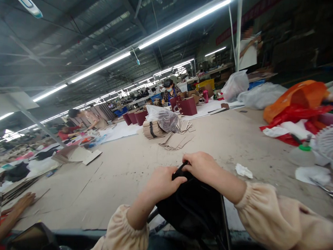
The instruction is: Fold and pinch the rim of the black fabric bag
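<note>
A black bag [192, 206] of soft material stands at the near edge of a long cardboard-covered table [132, 164]. My left hand [161, 183] is closed on its upper rim. My right hand [201, 167] is closed just beside it, gripping the bag's black strap at the top. Both wrists wear beige gathered sleeves. The bag's lower part hangs over the table edge and hides what is inside.
A crumpled white scrap [244, 170] lies right of my hands. Stacks of flat cardboard pieces [177, 138] and a clear plastic bag [163, 118] sit mid-table, dark red boxes [187, 105] beyond. Orange and red plastic bags [295, 104] and a white fan [328, 145] are at right. Another person's hand [24, 200] rests at left.
</note>
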Available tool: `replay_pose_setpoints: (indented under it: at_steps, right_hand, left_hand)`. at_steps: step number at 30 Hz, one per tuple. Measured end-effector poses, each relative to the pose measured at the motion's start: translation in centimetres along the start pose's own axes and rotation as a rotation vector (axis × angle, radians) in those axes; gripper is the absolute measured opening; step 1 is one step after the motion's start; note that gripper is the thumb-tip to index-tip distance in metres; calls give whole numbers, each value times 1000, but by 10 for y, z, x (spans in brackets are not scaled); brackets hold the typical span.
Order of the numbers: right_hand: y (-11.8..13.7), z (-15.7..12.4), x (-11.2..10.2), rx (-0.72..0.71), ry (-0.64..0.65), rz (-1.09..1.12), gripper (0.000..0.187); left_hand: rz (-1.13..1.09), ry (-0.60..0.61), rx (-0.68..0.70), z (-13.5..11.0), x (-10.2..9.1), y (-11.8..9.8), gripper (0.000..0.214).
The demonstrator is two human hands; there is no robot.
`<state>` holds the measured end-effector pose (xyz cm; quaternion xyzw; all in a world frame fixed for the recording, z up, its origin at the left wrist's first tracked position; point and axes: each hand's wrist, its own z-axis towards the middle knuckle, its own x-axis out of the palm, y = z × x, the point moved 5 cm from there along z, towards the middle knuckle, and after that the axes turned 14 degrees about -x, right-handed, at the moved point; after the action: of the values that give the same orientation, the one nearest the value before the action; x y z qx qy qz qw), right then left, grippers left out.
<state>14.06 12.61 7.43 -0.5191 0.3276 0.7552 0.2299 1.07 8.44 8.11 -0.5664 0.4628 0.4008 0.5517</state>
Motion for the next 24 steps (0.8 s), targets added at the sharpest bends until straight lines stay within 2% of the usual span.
replay_pose_setpoints:
  at_steps: [6, 17, 24]
  right_hand:
    - [-3, -2, 0, -2, 8, -23, 20]
    - [6, -20, 0, 24, 10, -69, 26]
    - [3, -30, -18, 60, -33, -173, 26]
  left_hand:
    - [-23, -61, -7, 20, 5, -7, 29]
    - [83, -158, -36, 16, 13, -11, 27]
    - [107, -169, -22, 16, 14, -13, 26]
